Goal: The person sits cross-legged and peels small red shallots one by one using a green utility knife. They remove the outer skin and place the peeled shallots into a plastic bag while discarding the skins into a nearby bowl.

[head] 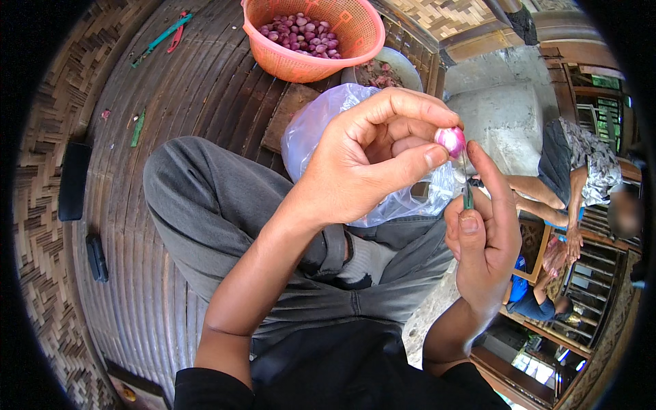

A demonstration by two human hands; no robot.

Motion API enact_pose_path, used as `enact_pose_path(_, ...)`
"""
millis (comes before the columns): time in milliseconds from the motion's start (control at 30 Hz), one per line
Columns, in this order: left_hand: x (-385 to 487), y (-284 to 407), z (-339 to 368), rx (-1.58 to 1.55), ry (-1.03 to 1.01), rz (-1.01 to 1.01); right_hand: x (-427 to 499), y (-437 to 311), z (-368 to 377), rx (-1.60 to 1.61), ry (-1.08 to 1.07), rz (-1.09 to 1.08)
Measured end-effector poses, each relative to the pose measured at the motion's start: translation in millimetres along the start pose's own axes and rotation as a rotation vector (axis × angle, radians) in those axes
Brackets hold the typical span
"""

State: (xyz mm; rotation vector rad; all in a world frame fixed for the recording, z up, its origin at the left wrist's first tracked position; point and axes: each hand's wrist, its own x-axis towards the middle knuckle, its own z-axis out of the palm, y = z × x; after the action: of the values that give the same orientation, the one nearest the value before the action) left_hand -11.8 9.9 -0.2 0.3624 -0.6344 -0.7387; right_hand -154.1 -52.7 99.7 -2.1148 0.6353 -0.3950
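Note:
My left hand (359,154) holds a small pink-and-white shallot (450,142) between thumb and fingertips. Just below and right of it, my right hand (484,225) grips the green handle of a small knife (467,197), its thin blade pointing up against the shallot. The right index finger is stretched along the blade, its tip close beside the shallot. Beneath my hands lies a clear plastic bag (312,128), its contents hard to make out. Beyond it, an orange plastic basket (302,69) contains many purple shallots (302,35).
A bowl of peelings (410,69) stands partly behind the basket, near a wooden board (289,110). Teal and red tools (166,38) lie on the slatted bamboo floor (138,205). A black case (75,182) rests by the woven wall at left. Other people sit at right.

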Motion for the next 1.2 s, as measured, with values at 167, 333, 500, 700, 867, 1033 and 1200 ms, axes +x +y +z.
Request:
enact_pose_path(167,2.4,-3.7,-0.5,-0.066,-0.017,0.071,-1.5,-4.8,-3.9,-0.042,-0.015,0.076)
enact_pose_path(333,1.9,-4.2,-2.1,-0.036,-0.017,0.062,-0.2,-4.0,1.2,-0.036,0.053,0.003)
enact_pose_path(500,1.2,-3.5,-2.5,-0.028,-0.002,0.046,2.6,-1.9,7.4,-0.299,0.132,-0.16)
enact_pose_path(700,2.0,-4.7,0.8,-0.088,-0.012,0.074,3.0,-1.3,11.6,-0.338,0.189,-0.137)
enact_pose_path(867,1.4,-5.0,2.8,-0.116,-0.026,0.057,3.6,-6.3,8.0,0.019,0.142,0.004)
enact_pose_path(1033,0.4,-3.2,2.9,-0.108,-0.008,0.025,4.8,-4.7,14.0,0.1,0.024,-0.012)
enact_pose_path(1200,0.5,-2.2,1.0,-0.076,-0.015,0.011,7.2,0.6,11.5,0.029,-0.01,-0.049)
